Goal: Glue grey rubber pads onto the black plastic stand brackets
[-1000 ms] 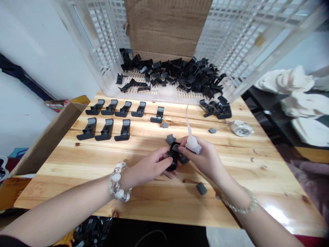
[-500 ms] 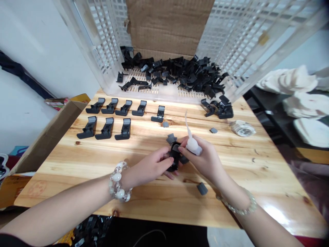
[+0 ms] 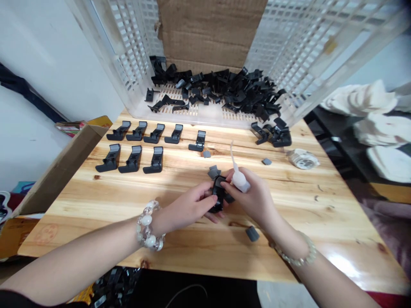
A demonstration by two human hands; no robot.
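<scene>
- Hands: the left hand (image 3: 185, 204) and the right hand (image 3: 255, 196) meet above a pine table (image 3: 80, 218), close together and nearly touching.
- Far left of the hands: eight black brackets (image 3: 111, 157) stand in two rows on the table, and a clear plastic crate (image 3: 128, 47) lies beyond them.
- Left hand: its forearm reaches in from the left, low and nearly flat, with a beaded bracelet (image 3: 147, 226) at the wrist. Its fingers curl around the near side of the held bracket, in a firm, narrow grip.
- Between the hands: a black plastic bracket (image 3: 218, 193) stands on end, its long axis running roughly away from the person. It sits nearer the left hand, which carries it, and the right fingertips touch its top.
- Just beyond the bracket: a small gray pad (image 3: 213, 172) lies on the table.
- Right hand: its forearm angles in from the lower right, and it pinches a white squeeze bottle (image 3: 240, 182) with the thin nozzle pointing up and away.
- Right of the hands: another gray pad (image 3: 252, 234) lies near the right wrist, and a roll of tape (image 3: 302, 159) sits farther off.
</scene>
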